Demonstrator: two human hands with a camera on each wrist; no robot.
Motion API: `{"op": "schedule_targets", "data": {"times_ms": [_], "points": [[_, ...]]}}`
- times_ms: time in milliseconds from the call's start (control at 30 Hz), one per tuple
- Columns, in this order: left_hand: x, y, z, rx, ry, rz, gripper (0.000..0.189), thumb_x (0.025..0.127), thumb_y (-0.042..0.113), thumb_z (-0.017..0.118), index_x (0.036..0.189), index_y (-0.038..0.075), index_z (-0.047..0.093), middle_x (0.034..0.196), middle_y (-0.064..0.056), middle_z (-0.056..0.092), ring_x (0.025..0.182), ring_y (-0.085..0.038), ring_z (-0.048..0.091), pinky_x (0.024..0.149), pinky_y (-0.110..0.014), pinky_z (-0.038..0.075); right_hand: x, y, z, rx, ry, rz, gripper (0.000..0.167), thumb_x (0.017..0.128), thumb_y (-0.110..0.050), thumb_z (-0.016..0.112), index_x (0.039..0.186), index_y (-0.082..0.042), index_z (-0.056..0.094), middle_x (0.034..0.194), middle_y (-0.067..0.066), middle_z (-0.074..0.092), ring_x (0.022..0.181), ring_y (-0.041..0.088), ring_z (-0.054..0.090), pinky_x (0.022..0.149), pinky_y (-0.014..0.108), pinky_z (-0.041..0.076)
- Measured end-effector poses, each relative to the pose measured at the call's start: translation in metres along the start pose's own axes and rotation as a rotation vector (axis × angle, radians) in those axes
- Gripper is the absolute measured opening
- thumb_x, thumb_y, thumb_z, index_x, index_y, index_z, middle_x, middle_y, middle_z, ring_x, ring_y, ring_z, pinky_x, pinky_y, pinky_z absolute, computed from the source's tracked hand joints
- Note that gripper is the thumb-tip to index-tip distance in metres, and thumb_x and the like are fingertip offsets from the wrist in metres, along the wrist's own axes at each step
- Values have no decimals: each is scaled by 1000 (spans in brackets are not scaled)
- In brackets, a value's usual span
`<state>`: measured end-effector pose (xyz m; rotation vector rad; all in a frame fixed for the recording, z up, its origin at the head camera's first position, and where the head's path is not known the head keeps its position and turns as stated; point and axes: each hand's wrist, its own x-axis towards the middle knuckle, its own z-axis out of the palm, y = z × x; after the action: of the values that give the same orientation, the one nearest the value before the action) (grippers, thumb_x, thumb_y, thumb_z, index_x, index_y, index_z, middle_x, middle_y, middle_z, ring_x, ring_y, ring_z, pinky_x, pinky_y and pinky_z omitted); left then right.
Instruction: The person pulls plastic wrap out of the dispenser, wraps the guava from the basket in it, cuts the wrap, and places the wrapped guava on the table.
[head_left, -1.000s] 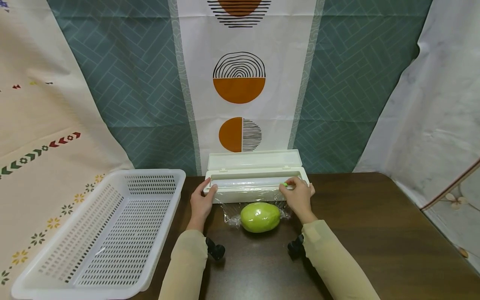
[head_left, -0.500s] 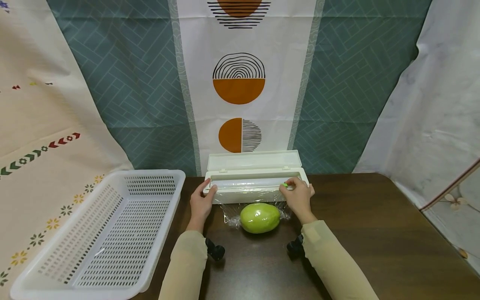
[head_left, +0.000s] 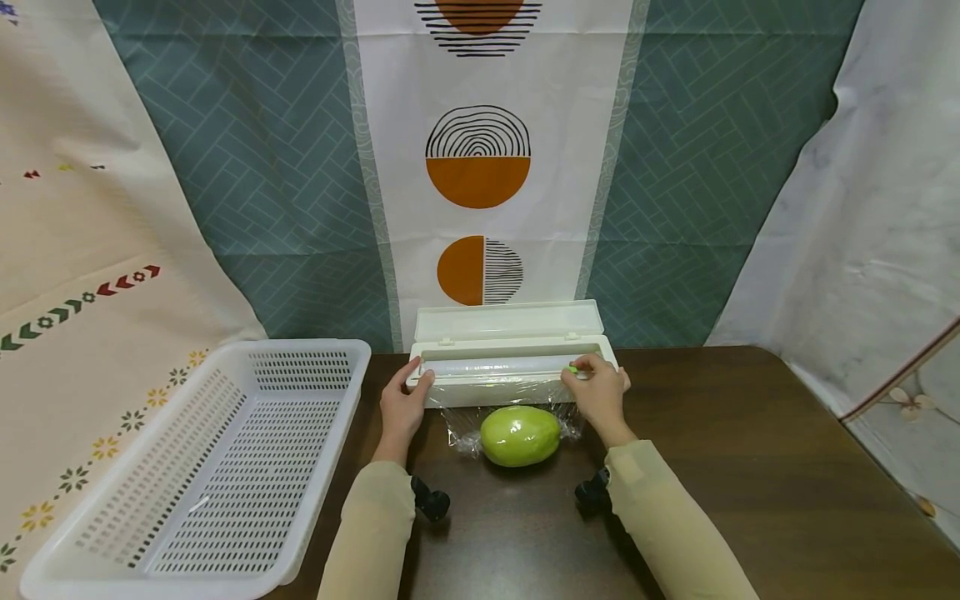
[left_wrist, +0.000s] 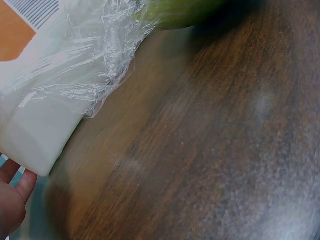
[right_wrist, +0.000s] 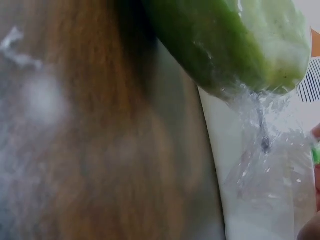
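Observation:
A white cling film dispenser box (head_left: pixel 510 320) stands at the table's back edge with its hinged lid up and a film roll (head_left: pixel 487 365) inside. My left hand (head_left: pixel 401 408) grips the box's left end, thumb on the front rim. At the right end, my right hand (head_left: pixel 600 400) pinches a small green slider (head_left: pixel 573 369) on the front rim. Clear cling film (head_left: pixel 461 429) hangs down the box front to a green oval fruit (head_left: pixel 520 437), which is wrapped in it. In the right wrist view the film (right_wrist: pixel 265 125) bunches at the fruit's end (right_wrist: pixel 215 50).
To the left stands a large white plastic basket (head_left: pixel 318 500) with slotted walls. The dark wooden table (head_left: pixel 750 467) extends to the right. Patterned cloth (head_left: pixel 720 167) hangs directly behind the box.
Over the last half second my right hand and the green slider have shifted very slightly to the right. The left hand, box and fruit look unchanged.

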<state>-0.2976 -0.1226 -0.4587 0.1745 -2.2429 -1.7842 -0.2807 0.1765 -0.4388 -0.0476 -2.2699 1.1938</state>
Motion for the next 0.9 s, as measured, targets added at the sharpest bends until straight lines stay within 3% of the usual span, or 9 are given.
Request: {"op": "schedule_targets", "data": {"times_ms": [100,233,333,433,567,900], "points": [[0,0,0,3,5,-3,45,90,29,65,133,18,56,144,-9,47,137,-27,35,112,-45,29,0,1,-2,1,-21,-1,18,77,-13,68,91,-2,67,89,18,70,89,35,64,110,60,9],[0,0,-1,9,8,-7,46,89,30,65,133,19,56,144,-9,46,137,-27,35,112,-45,29,-1,4,-6,-12,-66,-12,25,82,-17,69,100,-1,69,113,18,67,100,35,63,110,58,9],[0,-1,0,11,8,-6,46,89,30,65,133,19,56,144,-9,46,137,-27,36,111,-45,31,-2,6,-9,-22,-88,-23,24,83,-20,71,98,-1,70,136,17,52,123,37,48,109,60,9],[0,-2,0,8,11,-10,46,89,32,66,132,20,57,144,-9,47,136,-27,37,111,-45,31,-2,7,-12,-13,-95,-20,24,83,-21,72,94,0,69,146,20,39,136,40,29,109,62,9],[-1,-2,1,0,4,-2,46,88,31,66,132,19,57,143,-10,47,136,-28,36,110,-46,31,-2,7,-14,3,-93,-12,25,82,-20,73,94,1,69,145,26,38,141,42,19,112,59,14],[1,-2,1,-13,21,10,45,88,29,67,131,17,58,142,-10,48,136,-27,37,111,-44,31,1,5,-17,-81,-111,13,30,81,-28,74,97,-2,71,136,29,48,139,39,29,112,53,25]]}}
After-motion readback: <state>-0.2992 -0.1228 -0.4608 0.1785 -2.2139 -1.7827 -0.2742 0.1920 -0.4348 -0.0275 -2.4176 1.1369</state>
